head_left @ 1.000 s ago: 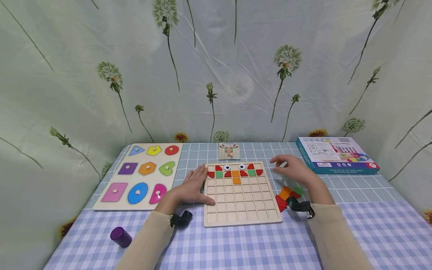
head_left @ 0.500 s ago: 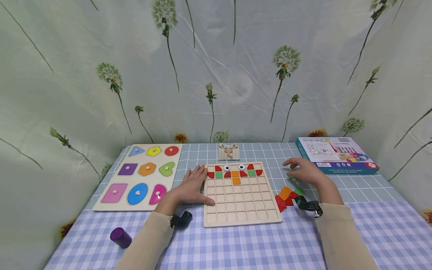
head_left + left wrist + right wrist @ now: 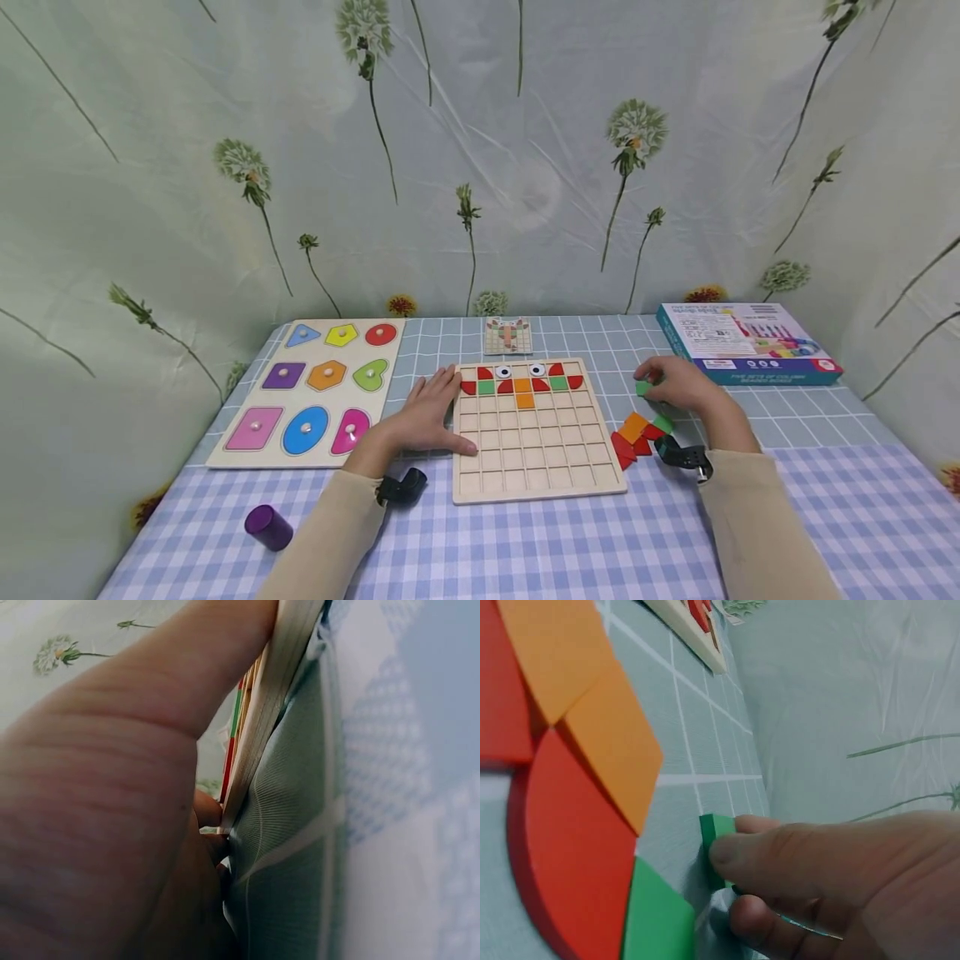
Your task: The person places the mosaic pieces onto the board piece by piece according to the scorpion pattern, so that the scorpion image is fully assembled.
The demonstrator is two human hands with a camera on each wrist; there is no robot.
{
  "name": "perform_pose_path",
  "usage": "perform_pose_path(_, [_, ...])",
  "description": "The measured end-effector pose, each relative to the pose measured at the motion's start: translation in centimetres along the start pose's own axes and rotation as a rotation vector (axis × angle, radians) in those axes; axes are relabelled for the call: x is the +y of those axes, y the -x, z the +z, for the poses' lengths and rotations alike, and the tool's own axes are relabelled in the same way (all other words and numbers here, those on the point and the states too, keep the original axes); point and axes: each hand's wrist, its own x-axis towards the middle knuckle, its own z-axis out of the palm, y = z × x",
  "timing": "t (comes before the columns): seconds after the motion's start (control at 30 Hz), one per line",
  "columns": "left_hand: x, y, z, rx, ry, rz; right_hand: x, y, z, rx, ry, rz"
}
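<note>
A wooden grid board (image 3: pixel 491 462) lies in the middle of the head view. Red, green and orange tiles and two eye tiles fill part of its far rows. My left hand (image 3: pixel 427 417) rests along its left edge, fingers straight, thumb over the near part. To the right of the board, my right hand (image 3: pixel 682 387) pinches a green tile (image 3: pixel 718 851) between thumb and fingers, close to the cloth. Just nearer lies a pile of loose red, orange (image 3: pixel 634 427) and green tiles, seen large in the right wrist view.
A small pattern card (image 3: pixel 508 337) lies beyond the board. At left is a knobbed shape puzzle (image 3: pixel 288 462), with a purple cylinder (image 3: pixel 268 527) nearer. A flat teal-sided box (image 3: pixel 750 343) lies at the back right. A flowered curtain hangs behind the table.
My right hand has moved right, away from the board's far right corner, and come down to the green tile, which it now pinches. The left hand has stayed on the board's edge.
</note>
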Motion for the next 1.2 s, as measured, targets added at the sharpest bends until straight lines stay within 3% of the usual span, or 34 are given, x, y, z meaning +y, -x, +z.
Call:
perform_pose_path(0.63, [-0.3, 0.0, 0.5, 0.045, 0.016, -0.004, -0.3, -0.5, 0.5, 0.024, -0.060, -0.027])
perform_pose_path(1.2, [-0.4, -0.4, 0.4, 0.042, 0.005, -0.005, -2.6, -1.3, 1.8, 0.042, -0.160, -0.082])
